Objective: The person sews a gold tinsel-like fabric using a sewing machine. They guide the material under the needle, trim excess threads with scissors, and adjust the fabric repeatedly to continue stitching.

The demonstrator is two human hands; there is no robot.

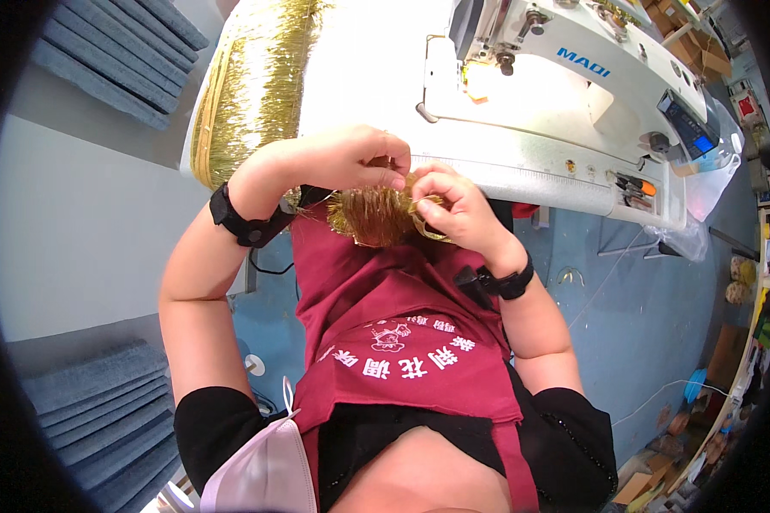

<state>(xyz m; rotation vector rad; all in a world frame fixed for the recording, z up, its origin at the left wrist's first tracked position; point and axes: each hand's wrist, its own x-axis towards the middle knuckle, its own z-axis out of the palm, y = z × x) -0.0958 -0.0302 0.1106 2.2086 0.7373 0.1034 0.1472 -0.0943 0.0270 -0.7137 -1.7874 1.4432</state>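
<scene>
A bundle of gold metallic fringe [376, 215] hangs over my lap at the front edge of the sewing table. My left hand [364, 160] is at its upper left, with thumb and fingers pinched together on the fringe. At its right end my right hand [460, 205] pinches a gold strip, thumb against forefinger. What exactly lies between the fingertips is small and partly hidden. More gold fringe [261, 85] is spread in long rows across the left part of the table, beyond my left forearm.
A white sewing machine [573, 64] stands on the white table [368, 77] to the right, its lamp lit. Small tools [637, 186] lie in a recess at the table's right end. Folded blue-grey fabric [111, 60] is at the far left. A clear plastic bag [717, 175] hangs right.
</scene>
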